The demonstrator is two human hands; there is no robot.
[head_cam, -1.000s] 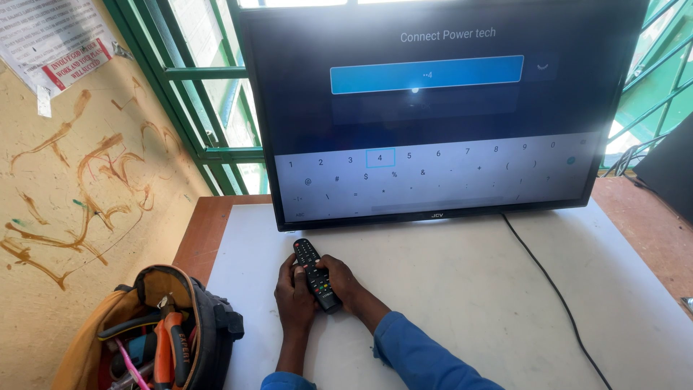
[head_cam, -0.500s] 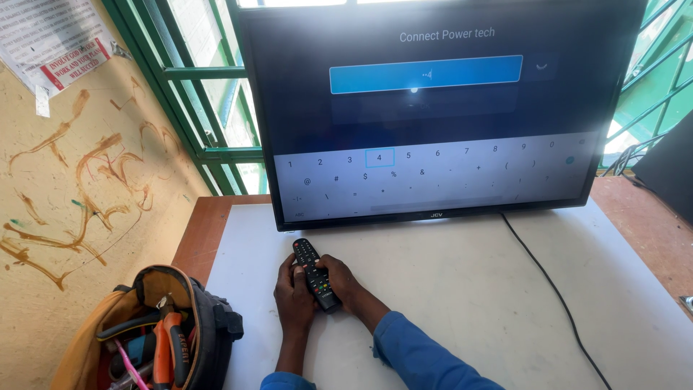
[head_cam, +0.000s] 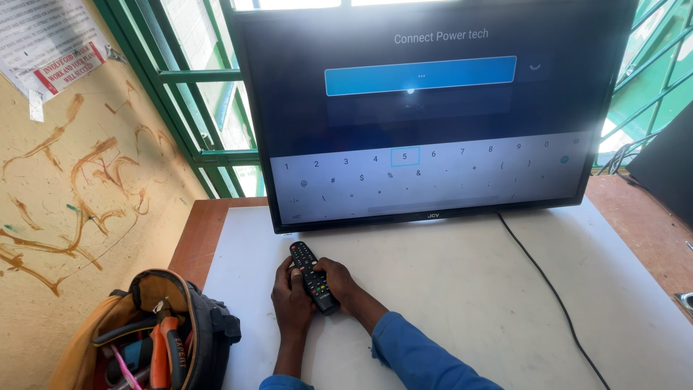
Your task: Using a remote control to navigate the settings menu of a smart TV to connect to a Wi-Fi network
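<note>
A black remote control [head_cam: 310, 273] lies lengthwise between both my hands on the white tabletop [head_cam: 447, 289], its top end pointing at the screen. My left hand [head_cam: 289, 300] cups its left side with the thumb on the buttons. My right hand [head_cam: 341, 283] grips its right side, thumb also over the keys. Right in front stands a flat black television [head_cam: 433, 108], showing a blue entry bar above a grey on-screen keyboard with one number key outlined.
An open tool bag [head_cam: 155, 332] with orange-handled pliers and screwdrivers sits at the lower left beside the table. A black cable [head_cam: 548, 289] runs from the television across the table to the lower right. Green window bars [head_cam: 209, 108] and a stained yellow wall [head_cam: 79, 202] stand left.
The hands and remote stay in place. The content of the blue entry bar on the screen looks slightly different.
</note>
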